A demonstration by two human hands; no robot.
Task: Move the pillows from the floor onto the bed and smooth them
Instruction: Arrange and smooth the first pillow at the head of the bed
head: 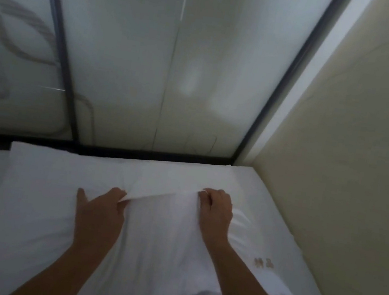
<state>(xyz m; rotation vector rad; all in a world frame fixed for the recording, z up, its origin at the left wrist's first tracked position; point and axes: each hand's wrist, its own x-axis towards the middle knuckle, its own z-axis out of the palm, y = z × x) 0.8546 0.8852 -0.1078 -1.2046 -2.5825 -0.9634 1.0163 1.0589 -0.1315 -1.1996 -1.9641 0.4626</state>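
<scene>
2 white pillows on the bed (285,225), the near pillow (162,247) overlapping the far pillow (60,168) beside the frosted glass partition (174,69). Left hand (98,211) and right hand (215,211) both clenched on a raised fold of the near pillow's case, pinching it up.

Both bare forearms rise from the lower edge of the frame and converge toward its centre, the left from the lower left, the right from the lower right. The left hand (99,211) lies palm down, thumb splayed to the left, its fingertips curled in a pinch at centre frame. The right hand (215,211), slightly higher and right of centre, is closed with knuckles up and fingers curled under.
</scene>
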